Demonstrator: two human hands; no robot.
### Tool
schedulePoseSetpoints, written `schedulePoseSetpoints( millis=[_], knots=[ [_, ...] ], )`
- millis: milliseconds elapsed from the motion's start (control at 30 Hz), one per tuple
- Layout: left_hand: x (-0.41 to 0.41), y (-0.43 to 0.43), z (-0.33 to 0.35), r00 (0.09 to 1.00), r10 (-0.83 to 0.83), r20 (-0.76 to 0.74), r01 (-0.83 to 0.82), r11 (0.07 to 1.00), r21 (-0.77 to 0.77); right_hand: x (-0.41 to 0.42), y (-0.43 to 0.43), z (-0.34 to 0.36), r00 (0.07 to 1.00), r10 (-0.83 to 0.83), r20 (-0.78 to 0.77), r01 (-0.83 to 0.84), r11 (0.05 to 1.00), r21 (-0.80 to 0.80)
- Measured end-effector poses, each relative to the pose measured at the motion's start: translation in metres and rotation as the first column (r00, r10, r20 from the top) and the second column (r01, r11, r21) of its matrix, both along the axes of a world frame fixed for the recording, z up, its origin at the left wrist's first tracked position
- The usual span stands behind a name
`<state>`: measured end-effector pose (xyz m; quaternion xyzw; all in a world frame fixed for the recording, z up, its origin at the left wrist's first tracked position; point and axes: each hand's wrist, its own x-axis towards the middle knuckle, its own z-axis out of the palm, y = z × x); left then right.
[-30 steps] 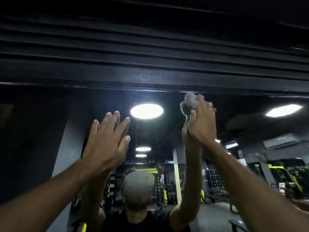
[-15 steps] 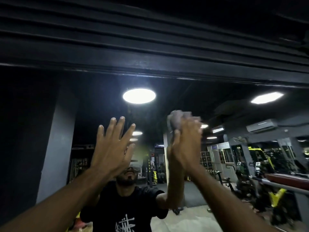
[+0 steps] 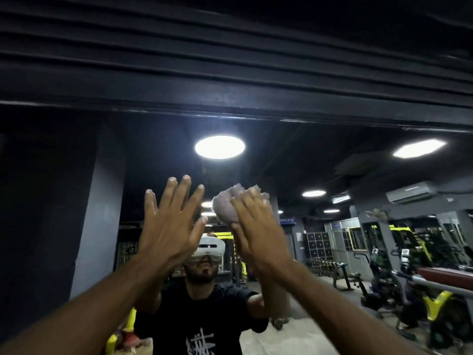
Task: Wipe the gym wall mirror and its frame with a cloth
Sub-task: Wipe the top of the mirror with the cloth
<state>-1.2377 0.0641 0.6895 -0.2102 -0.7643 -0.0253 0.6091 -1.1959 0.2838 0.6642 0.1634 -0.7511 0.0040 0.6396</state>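
I'm spreading my left hand point(image 3: 167, 226) flat and wide toward the mirror point(image 3: 332, 155). Just right of it, my right hand point(image 3: 256, 234) is gripping the bunched cloth point(image 3: 226, 208), fingers hiding its right side, well below the frame point(image 3: 230, 108).

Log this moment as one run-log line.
right hand: holds balled cloth against mirror | left hand: open, fingers spread | frame: above cloth, untouched

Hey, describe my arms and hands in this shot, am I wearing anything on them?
Both arms are bare as far as the picture shows: no sleeves, gloves, watch or bands. No rings show on the left hand or the right hand. In the mirror, the reflection wears a black short-sleeved T-shirt with a white print and a white headset.
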Motion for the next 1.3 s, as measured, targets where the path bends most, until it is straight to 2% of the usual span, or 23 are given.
schedulePoseSetpoints(
  millis=[67,133,200,233,333,400,467,533,600,667,733,800,833,867,900,967,1000,1033,1067,1133,1233,1267,1300],
  knots=[
    [-0.001,-0.013,0.024,1.0,-0.01,0.016,0.009,0.996,0.09,-0.002,0.011,0.046,0.999,-0.007,-0.041,-0.001,0.98,-0.201],
    [-0.002,-0.027,0.045,1.0,0.007,-0.009,-0.006,0.995,0.104,-0.001,0.005,0.082,0.993,-0.02,-0.112,-0.034,0.887,-0.461],
    [-0.006,-0.041,0.065,0.998,0.043,-0.036,-0.038,0.993,0.114,-0.008,-0.03,0.093,0.986,-0.01,-0.165,-0.078,0.851,-0.519],
    [-0.005,-0.045,0.073,0.998,0.049,-0.042,-0.043,0.99,0.135,-0.01,-0.046,0.087,0.991,0.018,-0.136,-0.078,0.892,-0.445],
    [-0.004,-0.059,0.098,0.995,0.077,-0.07,-0.065,0.984,0.169,-0.011,-0.052,0.072,0.998,0.028,-0.049,-0.029,1.0,-0.002],
    [-0.006,-0.066,0.108,0.993,0.094,-0.067,-0.084,0.987,0.135,-0.005,-0.021,0.095,0.999,0.046,-0.028,-0.044,0.997,0.069],
    [-0.009,-0.074,0.112,0.99,0.121,-0.074,-0.108,0.982,0.156,-0.011,-0.002,0.129,0.992,0.02,-0.126,-0.04,0.988,-0.152],
    [-0.009,-0.082,0.117,0.985,0.152,-0.078,-0.136,0.974,0.181,-0.017,-0.009,0.165,0.974,-0.096,-0.204,-0.008,0.889,-0.458],
    [-0.011,-0.092,0.124,0.985,0.161,-0.069,-0.148,0.975,0.165,-0.026,-0.046,0.193,0.962,-0.181,-0.204,0.019,0.792,-0.611],
    [-0.012,-0.097,0.128,0.989,0.138,-0.059,-0.129,0.983,0.131,-0.03,-0.08,0.199,0.957,-0.16,-0.243,0.018,0.866,-0.5],
    [-0.015,-0.098,0.126,0.993,0.097,-0.07,-0.087,0.987,0.134,-0.034,-0.092,0.184,0.973,-0.027,-0.23,-0.009,0.988,-0.154],
    [-0.016,-0.098,0.117,0.993,0.063,-0.097,-0.05,0.99,0.133,-0.02,-0.073,0.172,0.993,0.028,-0.114,-0.016,0.994,0.106],
    [-0.017,-0.097,0.109,0.993,0.049,-0.107,-0.035,0.992,0.124,-0.018,-0.054,0.174,0.995,-0.001,-0.096,0.015,0.988,0.154],
    [-0.018,-0.098,0.1,0.993,0.032,-0.11,-0.02,0.994,0.112,-0.016,-0.034,0.178,0.993,-0.045,-0.108,0.057,0.993,0.106],
    [-0.019,-0.096,0.092,0.994,0.021,-0.106,-0.01,0.995,0.102,-0.015,-0.013,0.183,0.986,-0.088,-0.141,0.081,0.995,-0.054],
    [-0.022,-0.1,0.077,0.997,0.011,-0.081,-0.005,0.996,0.084,-0.015,-0.007,0.18,0.957,-0.222,-0.186,0.115,0.882,-0.457],
    [-0.023,-0.102,0.07,0.997,0.008,-0.072,-0.002,0.997,0.076,-0.019,-0.029,0.17,0.947,-0.261,-0.187,0.109,0.809,-0.578],
    [-0.024,-0.104,0.064,0.998,-0.004,-0.069,0.009,0.997,0.075,-0.025,-0.058,0.155,0.941,-0.253,-0.224,0.067,0.79,-0.61],
    [-0.024,-0.105,0.06,0.997,-0.023,-0.071,0.029,0.996,0.081,-0.03,-0.086,0.137,0.952,-0.174,-0.252,0.004,0.831,-0.556],
    [-0.023,-0.106,0.046,0.997,-0.054,-0.054,0.059,0.994,0.09,-0.032,-0.129,0.09,0.983,0.071,-0.172,-0.115,0.958,-0.262],
    [-0.024,-0.111,0.02,0.998,-0.045,-0.037,0.048,0.996,0.076,-0.017,-0.103,0.065,0.999,0.035,-0.031,-0.031,0.992,0.126],
    [-0.024,-0.113,0.015,0.999,-0.038,-0.031,0.04,0.997,0.068,-0.017,-0.082,0.071,0.999,0.005,-0.038,0.0,0.993,0.121],
    [-0.024,-0.115,0.011,0.999,-0.029,-0.021,0.03,0.998,0.061,-0.016,-0.064,0.078,0.998,-0.004,-0.068,0.004,1.0,0.006]
  ],
)
